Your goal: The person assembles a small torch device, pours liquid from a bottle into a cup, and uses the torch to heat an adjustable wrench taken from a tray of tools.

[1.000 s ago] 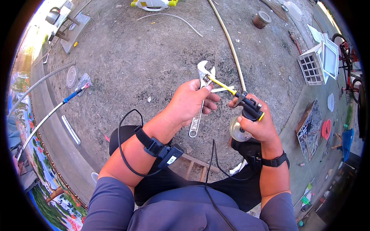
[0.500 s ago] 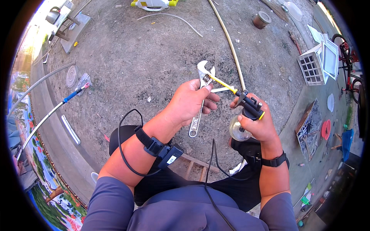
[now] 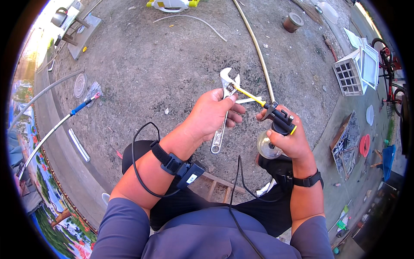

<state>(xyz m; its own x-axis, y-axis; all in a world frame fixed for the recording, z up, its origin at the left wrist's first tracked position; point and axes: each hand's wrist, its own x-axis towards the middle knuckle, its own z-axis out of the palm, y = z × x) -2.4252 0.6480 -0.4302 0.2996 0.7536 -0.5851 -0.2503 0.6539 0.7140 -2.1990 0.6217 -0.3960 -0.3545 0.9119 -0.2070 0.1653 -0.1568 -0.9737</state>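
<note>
My left hand (image 3: 210, 111) grips a silver adjustable wrench (image 3: 219, 133), its jaws pointing away from me and its handle toward me. A thin pale metal bar (image 3: 249, 100) sticks out to the right just beyond my left fingers; whether it joins the wrench is hidden. My right hand (image 3: 294, 140) is wrapped round a trigger oil can (image 3: 282, 123) with a black head and a clear round reservoir (image 3: 266, 146). From its head a yellow spout (image 3: 250, 95) reaches left, its tip at the wrench's adjusting screw (image 3: 231, 87).
A beige hose (image 3: 256, 45) runs over the ground beyond my hands. To the right are a white crate (image 3: 348, 77), a tilted tray (image 3: 343, 146) and a red basin (image 3: 365, 145). A rusty can (image 3: 293, 22) stands far right. Leftward lies a blue-sleeved hose (image 3: 79, 108).
Both hands keep their holds almost unmoved. The spout tip stays at the wrench's adjusting screw, and the oil can has barely shifted.
</note>
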